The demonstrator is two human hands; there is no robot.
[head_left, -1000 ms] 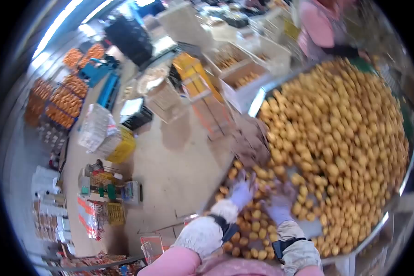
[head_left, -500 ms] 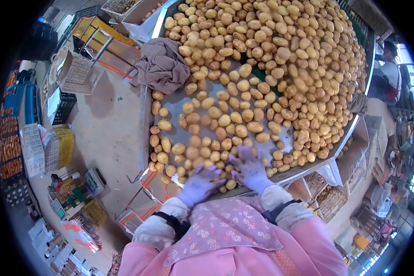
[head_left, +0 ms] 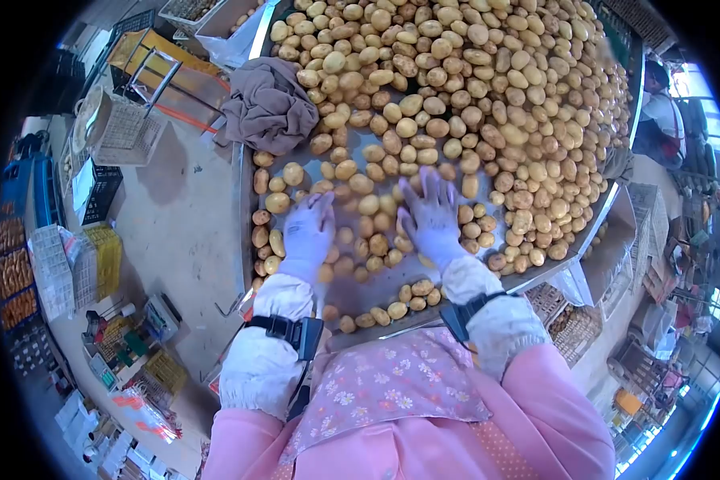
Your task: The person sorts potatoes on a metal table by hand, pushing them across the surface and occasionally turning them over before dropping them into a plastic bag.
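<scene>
Small yellow-brown potatoes point(head_left: 528, 120) are heaped on a metal sorting table point(head_left: 360, 294), with a looser scatter nearer to me. My left hand point(head_left: 308, 230), in a lavender glove, reaches over the scattered potatoes at the left, fingers stretched forward and nothing gripped. Over the middle of the scatter, my right hand point(head_left: 434, 220) lies with its gloved fingers spread, touching or just above potatoes. Several potatoes sit between the two hands, some blurred by motion. A short row of potatoes point(head_left: 398, 310) rests along the near edge, behind my hands.
A crumpled brown cloth point(head_left: 270, 104) lies on the table's left rim. White crates point(head_left: 128, 132) and a yellow crate point(head_left: 102, 260) stand on the floor at the left. A cardboard box point(head_left: 612, 220) is by the right edge. Another person point(head_left: 662, 116) is at the far right.
Both my hands have moved forward from the near edge into the scattered potatoes. Potatoes ahead of them have shifted away, and more of the metal surface shows near me.
</scene>
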